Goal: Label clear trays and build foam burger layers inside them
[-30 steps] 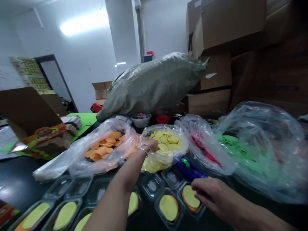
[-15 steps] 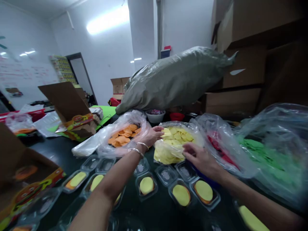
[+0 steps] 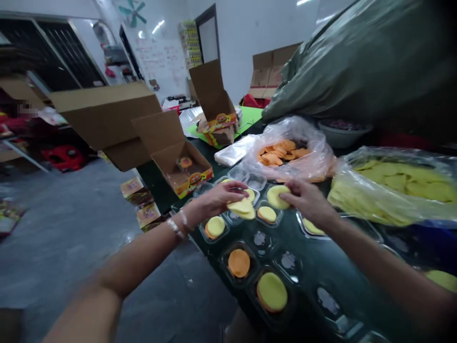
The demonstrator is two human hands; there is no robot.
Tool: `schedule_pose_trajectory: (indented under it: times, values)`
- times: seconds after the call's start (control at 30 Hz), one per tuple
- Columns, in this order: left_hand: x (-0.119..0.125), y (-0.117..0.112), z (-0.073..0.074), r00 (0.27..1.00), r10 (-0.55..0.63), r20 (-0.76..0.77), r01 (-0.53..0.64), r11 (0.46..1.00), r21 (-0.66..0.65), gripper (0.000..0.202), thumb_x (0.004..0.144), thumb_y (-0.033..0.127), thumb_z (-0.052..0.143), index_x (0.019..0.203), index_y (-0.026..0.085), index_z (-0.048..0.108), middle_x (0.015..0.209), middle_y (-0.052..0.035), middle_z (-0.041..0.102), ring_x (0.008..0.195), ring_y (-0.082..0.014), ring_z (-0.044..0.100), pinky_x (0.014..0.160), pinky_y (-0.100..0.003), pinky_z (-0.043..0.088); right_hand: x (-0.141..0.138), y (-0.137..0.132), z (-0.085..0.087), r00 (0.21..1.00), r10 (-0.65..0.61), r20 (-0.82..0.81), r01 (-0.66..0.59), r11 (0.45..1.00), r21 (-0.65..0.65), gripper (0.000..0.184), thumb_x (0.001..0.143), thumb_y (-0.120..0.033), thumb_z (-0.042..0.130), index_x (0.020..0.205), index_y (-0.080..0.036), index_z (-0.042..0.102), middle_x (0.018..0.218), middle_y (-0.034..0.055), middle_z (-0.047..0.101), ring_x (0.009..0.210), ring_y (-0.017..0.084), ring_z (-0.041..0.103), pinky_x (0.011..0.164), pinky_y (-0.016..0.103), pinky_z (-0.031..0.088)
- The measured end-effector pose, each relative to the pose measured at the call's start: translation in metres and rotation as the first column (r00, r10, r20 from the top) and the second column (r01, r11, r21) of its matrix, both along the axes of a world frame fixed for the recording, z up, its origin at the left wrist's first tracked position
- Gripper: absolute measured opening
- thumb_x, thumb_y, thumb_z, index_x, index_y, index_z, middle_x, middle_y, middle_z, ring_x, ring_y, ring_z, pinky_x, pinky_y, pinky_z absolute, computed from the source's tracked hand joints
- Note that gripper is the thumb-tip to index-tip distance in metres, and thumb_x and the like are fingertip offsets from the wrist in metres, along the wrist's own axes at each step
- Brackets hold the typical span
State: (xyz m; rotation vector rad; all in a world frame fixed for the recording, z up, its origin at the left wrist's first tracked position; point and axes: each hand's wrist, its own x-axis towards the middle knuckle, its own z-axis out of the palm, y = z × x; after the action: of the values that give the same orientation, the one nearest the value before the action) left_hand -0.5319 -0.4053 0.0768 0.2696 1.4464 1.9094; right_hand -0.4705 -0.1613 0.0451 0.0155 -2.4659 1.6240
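My left hand [image 3: 217,197] is closed on a small stack of yellow discs [image 3: 242,208], held just above the clear plastic trays [image 3: 262,240] on the dark table. My right hand [image 3: 303,200] pinches a single yellow disc [image 3: 277,196] over a tray near the table's left edge. Some trays hold a yellow disc [image 3: 272,291], one holds an orange disc [image 3: 239,262], and some hold only a small white piece. A clear bag of yellow discs [image 3: 392,188] lies to the right of my hands. A clear bag of orange discs [image 3: 285,152] lies behind them.
An open printed carton [image 3: 178,166] and more cardboard boxes [image 3: 103,114] stand at the left beyond the table edge. A big grey-green sack [image 3: 364,62] fills the upper right, with a grey bowl [image 3: 341,133] below it. Grey floor lies at the left.
Both hands came back from the bag of yellow discs to the trays, now each holding yellow discs. The view swung left and down, showing the table edge and floor.
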Motion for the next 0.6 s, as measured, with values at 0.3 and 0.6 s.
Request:
schedule_pose_trajectory:
  times: [0.3, 0.6]
  values:
    - [0.056, -0.175, -0.046, 0.751, 0.657, 0.064, -0.659, 0.752, 0.010, 0.039, 0.060, 0.003, 0.075, 0.095, 0.013, 0.060, 0.095, -0.0054, 0.069, 0.077, -0.0139, 0.068, 0.067, -0.022, 0.055, -0.021, -0.116, -0.013, 0.966, 0.259, 0.028, -0.260, 0.963, 0.072, 0.018, 0.077, -0.035, 0.054, 0.086, -0.020, 0.055, 0.069, -0.0005, 0.062, 0.062, 0.016, 0.057, 0.056, 0.027, 0.042]
    - [0.072, -0.201, -0.092, 0.663, 0.732, 0.156, -0.745, 0.666, 0.037, 0.047, 0.055, 0.009, 0.082, 0.095, 0.016, 0.059, 0.090, -0.0011, 0.069, 0.076, -0.0105, 0.066, 0.070, -0.020, 0.053, -0.081, -0.213, -0.034, 0.940, 0.340, 0.032, -0.338, 0.909, 0.243, 0.011, 0.081, -0.025, 0.050, 0.089, -0.019, 0.053, 0.075, 0.0004, 0.065, 0.068, 0.015, 0.061, 0.061, 0.026, 0.047]
